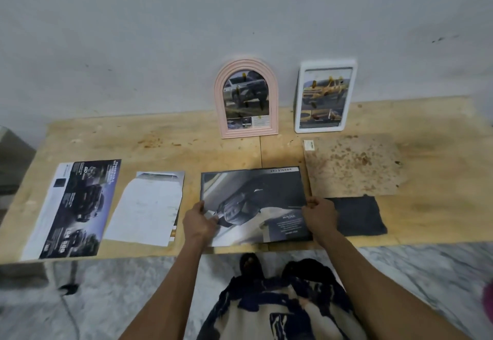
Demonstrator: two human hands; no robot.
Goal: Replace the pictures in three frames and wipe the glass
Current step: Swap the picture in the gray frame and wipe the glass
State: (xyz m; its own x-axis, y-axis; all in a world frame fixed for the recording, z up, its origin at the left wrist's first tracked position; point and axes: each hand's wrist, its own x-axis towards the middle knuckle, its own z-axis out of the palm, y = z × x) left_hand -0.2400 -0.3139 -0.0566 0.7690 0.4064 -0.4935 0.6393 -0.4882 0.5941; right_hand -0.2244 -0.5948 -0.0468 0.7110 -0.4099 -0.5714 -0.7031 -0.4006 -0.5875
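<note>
Both hands pinch one car picture by its side edges, the left hand and right hand each with a grip curled round the paper, apparently squaring it over the thin black frame lying flat near the front of the desk. A dark cloth waits just beside it, likely for the glass. The pink arched frame and white frame lean on the wall, out of the way.
</note>
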